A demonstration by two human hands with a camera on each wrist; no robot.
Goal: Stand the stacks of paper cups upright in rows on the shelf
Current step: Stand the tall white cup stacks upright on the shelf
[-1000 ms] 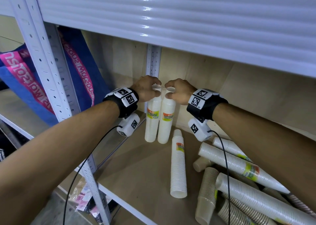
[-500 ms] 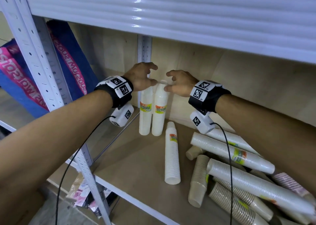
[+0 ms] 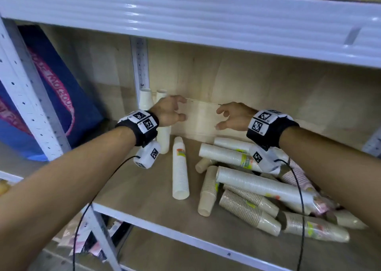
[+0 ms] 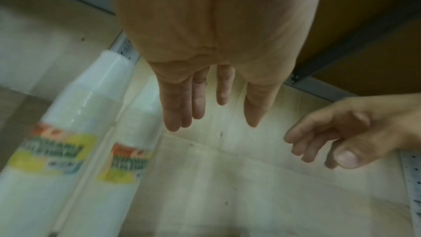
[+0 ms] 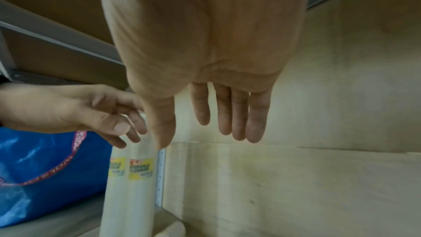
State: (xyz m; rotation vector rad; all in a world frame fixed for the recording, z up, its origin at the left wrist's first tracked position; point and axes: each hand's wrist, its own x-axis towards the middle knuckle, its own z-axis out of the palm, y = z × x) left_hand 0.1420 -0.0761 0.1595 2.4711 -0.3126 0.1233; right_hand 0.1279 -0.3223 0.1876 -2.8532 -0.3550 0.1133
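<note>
Two white cup stacks (image 3: 146, 100) (image 4: 75, 127) (image 5: 139, 183) stand upright side by side at the shelf's back left corner, each with a yellow label. My left hand (image 3: 177, 112) (image 4: 205, 114) hovers just right of their tops, fingers relaxed and empty. My right hand (image 3: 221, 118) (image 5: 214, 125) hangs further right, also empty with loose fingers. Another white stack (image 3: 180, 167) lies flat on the wooden shelf (image 3: 140, 192). To its right is a pile of white and brown cup stacks (image 3: 257, 188) lying on their sides.
A white metal shelf beam (image 3: 185, 17) runs overhead. White perforated uprights stand at the left (image 3: 26, 97) and back (image 3: 141, 64). A blue bag with pink lettering (image 3: 61, 97) (image 5: 45, 168) sits left of the shelf bay. Cables trail from both wrist cameras.
Both hands let go of the tops of the two upright stacks and moved rightward and apart. The stacks stay standing. The head view shifted to show more of the pile.
</note>
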